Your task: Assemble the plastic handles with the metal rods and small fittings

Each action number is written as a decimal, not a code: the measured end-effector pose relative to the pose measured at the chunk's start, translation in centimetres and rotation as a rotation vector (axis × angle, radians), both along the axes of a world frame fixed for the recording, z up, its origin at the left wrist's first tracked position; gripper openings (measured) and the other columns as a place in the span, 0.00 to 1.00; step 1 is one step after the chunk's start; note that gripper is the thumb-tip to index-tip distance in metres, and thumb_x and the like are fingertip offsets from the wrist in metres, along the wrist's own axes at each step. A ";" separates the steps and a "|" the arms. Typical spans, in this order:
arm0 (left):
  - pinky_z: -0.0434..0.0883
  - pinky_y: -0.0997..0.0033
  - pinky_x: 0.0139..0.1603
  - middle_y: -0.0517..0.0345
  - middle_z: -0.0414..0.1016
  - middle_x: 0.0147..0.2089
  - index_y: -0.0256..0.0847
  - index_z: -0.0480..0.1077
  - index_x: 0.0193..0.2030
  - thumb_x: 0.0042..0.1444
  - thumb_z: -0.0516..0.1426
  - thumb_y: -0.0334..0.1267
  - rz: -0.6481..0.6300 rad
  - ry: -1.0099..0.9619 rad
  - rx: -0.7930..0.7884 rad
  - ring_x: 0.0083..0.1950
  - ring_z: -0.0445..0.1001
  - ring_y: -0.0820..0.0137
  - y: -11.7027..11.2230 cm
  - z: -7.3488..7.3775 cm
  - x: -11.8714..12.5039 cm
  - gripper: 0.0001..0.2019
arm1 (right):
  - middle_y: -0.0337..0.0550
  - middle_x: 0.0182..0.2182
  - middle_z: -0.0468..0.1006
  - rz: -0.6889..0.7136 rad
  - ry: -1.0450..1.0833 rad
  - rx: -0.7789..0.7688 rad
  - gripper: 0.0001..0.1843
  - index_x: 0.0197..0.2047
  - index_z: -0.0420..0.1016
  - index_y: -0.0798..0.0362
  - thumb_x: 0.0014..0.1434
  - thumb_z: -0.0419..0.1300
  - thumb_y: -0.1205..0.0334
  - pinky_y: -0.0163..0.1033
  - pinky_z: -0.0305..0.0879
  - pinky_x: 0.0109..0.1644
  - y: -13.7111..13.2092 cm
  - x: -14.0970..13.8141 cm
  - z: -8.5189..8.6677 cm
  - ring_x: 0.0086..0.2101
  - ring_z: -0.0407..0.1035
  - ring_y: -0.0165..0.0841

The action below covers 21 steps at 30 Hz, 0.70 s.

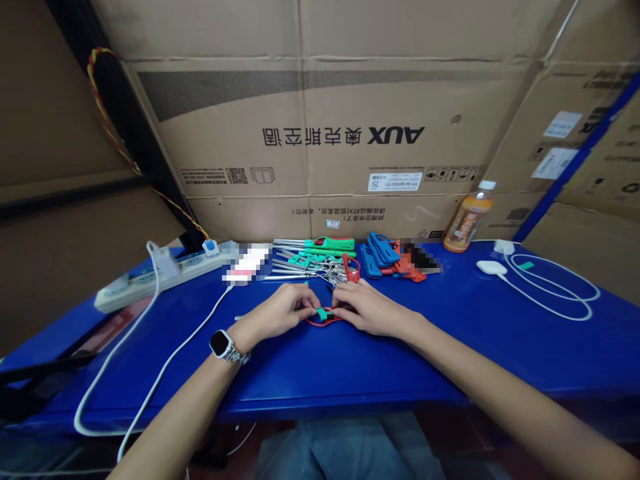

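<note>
A red open casing (pixel 316 324), looking like half of a long-nosed lighter's handle, lies low over the blue table in front of me. A small green plastic piece (pixel 323 313) sits in it. My left hand (pixel 287 310) has its thumb and fingers closed at the casing's left end, beside the green piece. At the right end, my right hand (pixel 373 310) pinches the casing, with its fingers hiding that part. Just beyond my hands are metal lighter tubes (pixel 287 272), small green parts (pixel 305 259) and a red handle piece (pixel 352 268).
Green-handled lighters (pixel 333 245), blue handle shells (pixel 380 255) and orange-red shells (pixel 411 270) are piled at the back. A drink bottle (pixel 469 217) stands right of them. A power strip (pixel 165 275) and white cables (pixel 193 337) run along the left. A cardboard wall (pixel 225 133) closes off the back.
</note>
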<state>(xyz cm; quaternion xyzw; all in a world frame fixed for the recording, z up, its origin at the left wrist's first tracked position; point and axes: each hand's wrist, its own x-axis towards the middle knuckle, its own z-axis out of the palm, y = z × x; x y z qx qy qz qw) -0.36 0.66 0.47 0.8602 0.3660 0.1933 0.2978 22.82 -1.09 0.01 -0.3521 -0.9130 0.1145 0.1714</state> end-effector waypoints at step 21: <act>0.66 0.75 0.31 0.57 0.76 0.31 0.36 0.75 0.38 0.58 0.58 0.30 -0.014 -0.009 -0.032 0.31 0.72 0.72 0.5 0.0 -0.7 0.05 | 0.42 0.38 0.75 -0.001 -0.015 0.005 0.08 0.38 0.70 0.53 0.69 0.54 0.60 0.41 0.55 0.48 0.0 -0.3 0.2 0.42 0.69 0.34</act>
